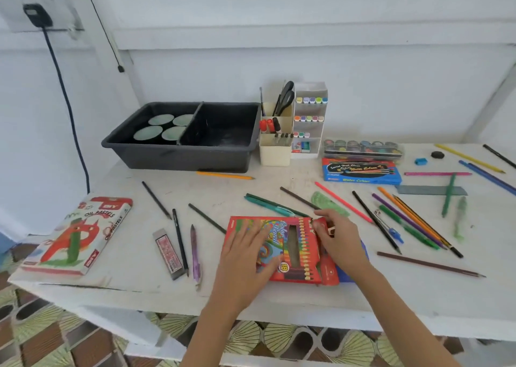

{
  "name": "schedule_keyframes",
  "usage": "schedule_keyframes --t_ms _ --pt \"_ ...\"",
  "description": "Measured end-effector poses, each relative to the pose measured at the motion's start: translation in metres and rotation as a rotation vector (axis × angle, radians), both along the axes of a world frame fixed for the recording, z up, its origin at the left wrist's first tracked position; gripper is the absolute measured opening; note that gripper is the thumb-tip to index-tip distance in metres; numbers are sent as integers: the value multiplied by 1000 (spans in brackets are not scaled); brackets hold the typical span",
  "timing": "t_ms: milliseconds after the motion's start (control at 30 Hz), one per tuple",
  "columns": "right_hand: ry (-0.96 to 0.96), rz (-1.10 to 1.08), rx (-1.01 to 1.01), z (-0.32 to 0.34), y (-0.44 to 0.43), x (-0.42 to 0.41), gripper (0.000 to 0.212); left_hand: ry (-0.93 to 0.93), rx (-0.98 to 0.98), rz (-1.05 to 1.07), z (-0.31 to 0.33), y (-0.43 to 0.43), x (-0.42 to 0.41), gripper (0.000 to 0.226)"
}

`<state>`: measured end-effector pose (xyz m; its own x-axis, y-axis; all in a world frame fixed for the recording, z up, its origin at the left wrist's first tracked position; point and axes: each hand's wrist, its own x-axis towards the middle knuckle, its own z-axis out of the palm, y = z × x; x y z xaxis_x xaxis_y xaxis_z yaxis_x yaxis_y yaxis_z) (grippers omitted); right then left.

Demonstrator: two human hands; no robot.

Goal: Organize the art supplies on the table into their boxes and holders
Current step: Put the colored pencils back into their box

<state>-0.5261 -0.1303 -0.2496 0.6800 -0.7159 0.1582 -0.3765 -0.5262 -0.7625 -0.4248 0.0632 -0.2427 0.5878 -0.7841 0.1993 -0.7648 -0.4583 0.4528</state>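
Pressing down flat, the left hand (248,252) lies with straight fingers on the red colour pencil box (290,250), which sits near the front edge of the table (125,269). The right hand (339,236) is at the box's right end, its fingers curled onto the opened flap. It looks like a pinch on the card, though the thumb is hidden from where I stand. I cannot tell through the box's window whether any pencils are inside.

By my reckoning the job has barely begun. Just beyond the right fingertips lie two teal pens (270,203) and a pink pencil (343,202). Further right of them is a whole scatter of loose pencils (413,221), with a ruler (431,190), a blue sharpener (419,161) and a dark eraser (437,154).

Left of the left fingers lie a purple pen (195,250), a grey lead case (169,250) and several dark pencils (156,200). The oil pastels box (78,235) sits well apart at the corner.

Far beyond both hands, the desk holder (275,148) and marker rack (310,120) already look stocked. The black tray (181,157) is partly filled.
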Motion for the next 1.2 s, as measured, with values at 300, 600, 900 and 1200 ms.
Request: schedule_keyframes --t_ms 300,600,900,1200 --pt "433 169 -178 12 -21 -35 22 1 186 -122 -14 3 5 110" --pt "382 27 -17 20 -22 -62 16 -68 183 -129 -19 -6 3 106" --pt "296 -308 -132 66 -44 -112 16 -163 264 -168 -30 -16 -13 89" --pt "34 -752 -133 73 -84 -167 18 -151 361 -161 -41 -28 -36 83"
